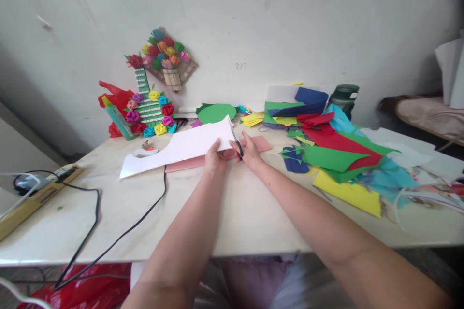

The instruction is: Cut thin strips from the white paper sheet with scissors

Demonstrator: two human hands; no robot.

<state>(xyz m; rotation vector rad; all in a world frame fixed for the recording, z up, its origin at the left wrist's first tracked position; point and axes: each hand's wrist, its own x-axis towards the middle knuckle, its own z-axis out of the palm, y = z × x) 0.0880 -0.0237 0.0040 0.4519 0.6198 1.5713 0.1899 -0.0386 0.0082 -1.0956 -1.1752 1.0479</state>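
Observation:
My left hand [215, 155] grips the lower edge of a white sheet of card [184, 146], its thumb lying on top. The card has a curved cut-out along its lower left side and is held just above the table. In my right hand [250, 150] is a pair of scissors with dark handles [239, 148], closed in the fingers. Their blades lie at the card's right end, partly hidden by it. Beneath the card and both hands lies a salmon-pink sheet [261, 144].
A glue bottle [118, 118] and a paper-flower guitar [150, 108] stand at the back left. A roll of white tape [144, 151] sits beside the card. Coloured paper scraps [340, 154] cover the right side. A black cable [132, 227] crosses the left front, near a power strip [39, 195].

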